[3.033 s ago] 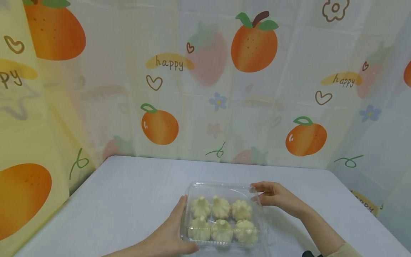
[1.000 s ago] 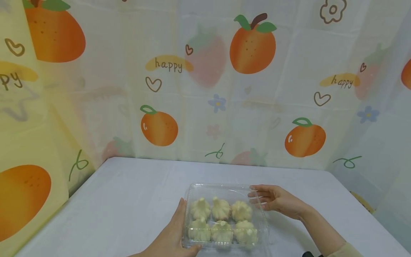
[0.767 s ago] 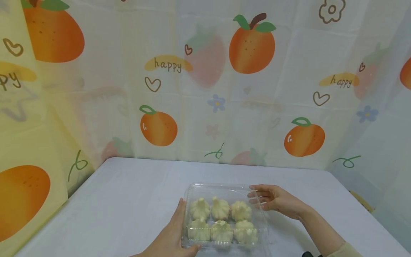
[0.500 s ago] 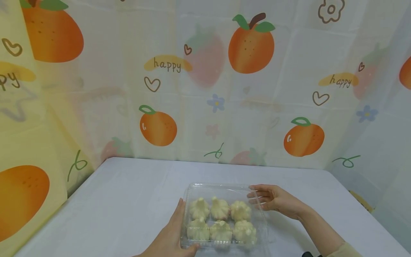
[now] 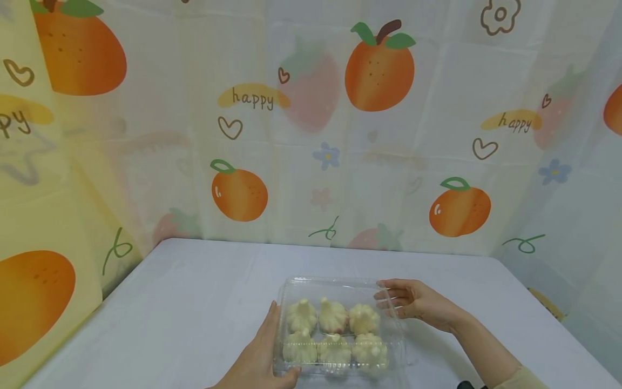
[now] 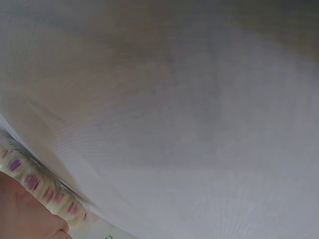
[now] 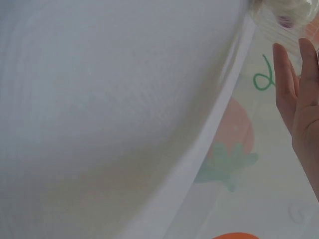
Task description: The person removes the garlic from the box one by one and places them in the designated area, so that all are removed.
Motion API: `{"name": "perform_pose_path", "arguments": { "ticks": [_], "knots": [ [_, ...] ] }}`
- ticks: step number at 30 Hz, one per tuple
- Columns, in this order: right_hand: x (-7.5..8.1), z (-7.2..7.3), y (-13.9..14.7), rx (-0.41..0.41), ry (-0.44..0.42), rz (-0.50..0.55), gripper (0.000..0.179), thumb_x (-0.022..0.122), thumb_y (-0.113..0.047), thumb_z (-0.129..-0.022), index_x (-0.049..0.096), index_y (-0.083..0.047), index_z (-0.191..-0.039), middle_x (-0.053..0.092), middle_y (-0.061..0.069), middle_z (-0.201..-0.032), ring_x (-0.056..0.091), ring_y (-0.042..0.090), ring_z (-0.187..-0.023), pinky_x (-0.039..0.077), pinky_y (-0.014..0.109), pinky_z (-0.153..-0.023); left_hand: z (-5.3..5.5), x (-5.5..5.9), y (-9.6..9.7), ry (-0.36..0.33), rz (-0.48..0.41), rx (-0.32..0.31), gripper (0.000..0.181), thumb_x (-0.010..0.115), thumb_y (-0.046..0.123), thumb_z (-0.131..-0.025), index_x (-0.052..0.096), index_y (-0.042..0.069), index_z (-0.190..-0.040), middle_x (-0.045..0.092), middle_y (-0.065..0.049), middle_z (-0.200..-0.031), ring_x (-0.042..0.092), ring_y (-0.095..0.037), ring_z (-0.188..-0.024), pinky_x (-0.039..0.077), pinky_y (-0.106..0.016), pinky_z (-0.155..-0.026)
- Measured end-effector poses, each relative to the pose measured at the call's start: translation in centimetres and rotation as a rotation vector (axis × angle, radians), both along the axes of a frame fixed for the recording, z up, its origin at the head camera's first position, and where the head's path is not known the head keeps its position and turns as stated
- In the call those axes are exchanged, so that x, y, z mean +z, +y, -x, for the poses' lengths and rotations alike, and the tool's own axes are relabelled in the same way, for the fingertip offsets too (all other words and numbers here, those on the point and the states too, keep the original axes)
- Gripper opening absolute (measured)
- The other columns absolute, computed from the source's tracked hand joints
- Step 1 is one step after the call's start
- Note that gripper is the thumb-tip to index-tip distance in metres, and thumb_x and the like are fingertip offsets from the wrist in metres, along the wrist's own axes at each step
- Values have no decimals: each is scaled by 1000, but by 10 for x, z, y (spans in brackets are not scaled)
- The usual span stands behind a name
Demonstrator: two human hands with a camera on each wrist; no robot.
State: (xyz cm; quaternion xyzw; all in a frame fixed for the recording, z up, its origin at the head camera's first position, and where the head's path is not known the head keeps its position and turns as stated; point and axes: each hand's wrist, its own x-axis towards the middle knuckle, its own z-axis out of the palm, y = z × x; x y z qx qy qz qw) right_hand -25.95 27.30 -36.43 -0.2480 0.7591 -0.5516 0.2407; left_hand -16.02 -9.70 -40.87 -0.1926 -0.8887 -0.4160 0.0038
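Note:
A clear plastic box [image 5: 316, 289] with its lid down holds two rows of pale garlic bulbs [image 5: 332, 317], seen in the head view. My left hand [image 5: 259, 354] grips its left side, the thumb bent at the near left corner. At the box's far right side, the fingers of my right hand [image 5: 421, 302] reach out fairly straight and touch the edge. In the left wrist view, purple-streaked garlic [image 6: 32, 182] shows through the box wall behind part of the left hand [image 6: 25, 211]. The right wrist view shows the right hand's extended fingers by a box corner [image 7: 271, 22].
A white-covered table [image 5: 194, 292] spreads under and around the box. Behind it hangs a curtain [image 5: 291, 173] printed with oranges, hearts and words. A small black object [image 5: 465, 384] is cut off at the bottom edge, near the right sleeve [image 5: 519, 378].
Over the last three seconds the right hand's fingers have spread and straightened at the box edge. The left hand has shifted slightly at its side. In the last half second almost nothing moves.

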Motion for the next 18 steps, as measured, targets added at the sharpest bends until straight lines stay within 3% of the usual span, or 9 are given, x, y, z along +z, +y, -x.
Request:
{"name": "perform_pose_path", "arguments": {
  "ticks": [8, 18],
  "knots": [
    [4, 0, 2, -4, 9, -14, 74, 61, 0, -91, 22, 7, -153, 41, 36, -147, 58, 27, -130, 55, 32, -99, 3, 6, 4, -1, -51, -25, 111, 72, 31, -78, 3, -10, -154, 1, -31, -163, 18, -51, -148, 31, -70, -110],
    [0, 1, -2, -5, -16, -13, 73, 59, 3, -89, 24, 7, -153, 43, 34, -147, 61, 23, -127, 56, 32, -98, -1, 2, 0, 9, -97, 2, 111, 74, 34, -78, 5, -6, -156, 8, -28, -163, 21, -48, -149, 28, -65, -114]
  ]
}}
